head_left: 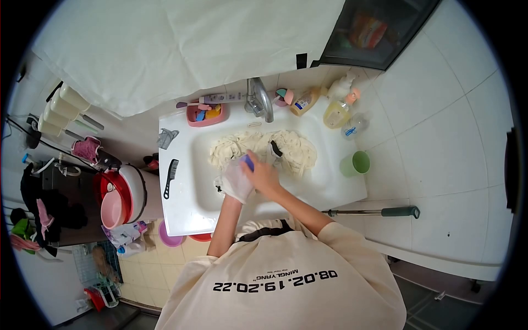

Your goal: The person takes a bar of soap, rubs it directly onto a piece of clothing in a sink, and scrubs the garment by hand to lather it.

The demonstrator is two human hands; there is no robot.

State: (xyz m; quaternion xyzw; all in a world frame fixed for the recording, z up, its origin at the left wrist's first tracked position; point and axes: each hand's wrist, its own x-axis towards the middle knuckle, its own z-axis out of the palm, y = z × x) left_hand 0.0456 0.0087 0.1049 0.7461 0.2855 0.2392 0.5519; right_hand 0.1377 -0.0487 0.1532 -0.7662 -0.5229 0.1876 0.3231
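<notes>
White cloth (236, 182), shaped like a sock, covers my left hand over the sink (201, 192), and its fingers are hidden inside. My right hand (264, 176) is closed around a small purple-blue block (247, 161), perhaps soap or a brush, pressed against the covered hand. Behind both hands, a heap of wet cream fabric (300, 151) lies in the basin. A dark-and-white piece of cloth (275, 148) rests on that heap. Part of the block is hidden by my right fingers.
The faucet (258, 102) rises behind the basin. A pink tray (204, 115) and black comb (171, 179) are on the left rim. Several bottles, including a yellow pump bottle (336, 114), and a green cup (356, 163) stand right. A green-handled rod (385, 212) extends near my right arm.
</notes>
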